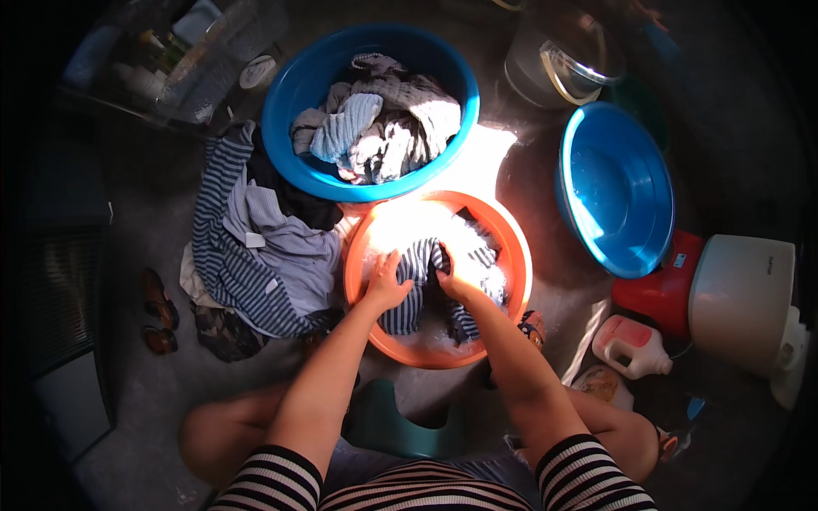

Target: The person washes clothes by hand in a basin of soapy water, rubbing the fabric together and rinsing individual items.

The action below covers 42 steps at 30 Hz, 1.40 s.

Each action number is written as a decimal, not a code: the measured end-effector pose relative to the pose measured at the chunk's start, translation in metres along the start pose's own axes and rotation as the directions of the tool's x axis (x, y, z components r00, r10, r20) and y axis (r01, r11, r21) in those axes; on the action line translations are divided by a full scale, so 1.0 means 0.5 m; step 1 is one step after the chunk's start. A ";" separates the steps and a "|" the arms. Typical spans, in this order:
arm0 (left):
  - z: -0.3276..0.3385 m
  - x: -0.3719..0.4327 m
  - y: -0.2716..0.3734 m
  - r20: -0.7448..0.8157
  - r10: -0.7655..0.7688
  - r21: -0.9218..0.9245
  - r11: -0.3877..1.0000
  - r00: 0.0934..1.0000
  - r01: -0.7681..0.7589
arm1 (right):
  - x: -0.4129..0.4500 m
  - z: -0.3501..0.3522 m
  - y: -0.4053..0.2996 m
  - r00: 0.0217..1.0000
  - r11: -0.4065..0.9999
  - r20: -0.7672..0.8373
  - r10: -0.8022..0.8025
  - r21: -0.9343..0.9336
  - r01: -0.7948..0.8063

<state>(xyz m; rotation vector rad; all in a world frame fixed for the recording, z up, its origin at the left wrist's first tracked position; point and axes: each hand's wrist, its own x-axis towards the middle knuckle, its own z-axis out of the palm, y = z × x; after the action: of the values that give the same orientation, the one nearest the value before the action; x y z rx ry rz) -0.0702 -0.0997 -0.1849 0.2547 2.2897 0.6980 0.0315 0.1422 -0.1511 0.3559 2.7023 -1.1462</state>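
An orange plastic basin [523, 287] with sudsy water stands before me, its far part washed out by sunlight. In it lies a wet dark-and-white striped garment [404, 313]. My left hand [387, 285] rests against the garment's left edge, thumb and fingers apart. A fold of the same cloth is between the thumb and fingers of my right hand [459, 278]. Both hands are above the water; some of the garment is under suds.
Beyond stands a blue basin [277, 137] of crumpled clothes. Striped clothes [281, 243] are heaped at left near brown sandals [158, 306]. At right are a tilted blue basin [623, 198], a red-and-white appliance [735, 294] and a jug [629, 345]. A green plastic stool [409, 437] is below me.
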 end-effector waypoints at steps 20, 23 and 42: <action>-0.023 -0.074 0.149 0.261 -0.135 -0.907 0.304 0.956 0.290 | -0.057 0.002 -0.061 0.954 0.969 -0.183 0.237 -0.023 -0.245; 0.005 -0.124 0.083 -0.096 -0.238 -0.861 0.506 0.967 0.039 | -0.002 -0.010 0.008 0.877 0.886 -0.243 0.415 0.328 -0.328; 0.022 -0.115 0.077 0.495 -0.131 -0.863 -0.187 0.859 0.469 | -0.039 -0.037 -0.222 0.902 0.922 -0.196 -0.386 -0.106 0.371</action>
<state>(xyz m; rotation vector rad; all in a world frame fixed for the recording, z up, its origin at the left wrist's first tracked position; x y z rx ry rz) -0.0217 -0.0843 -0.1370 -0.9390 0.8372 1.7752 0.0166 0.0780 -0.0578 -0.0713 3.0867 -1.1629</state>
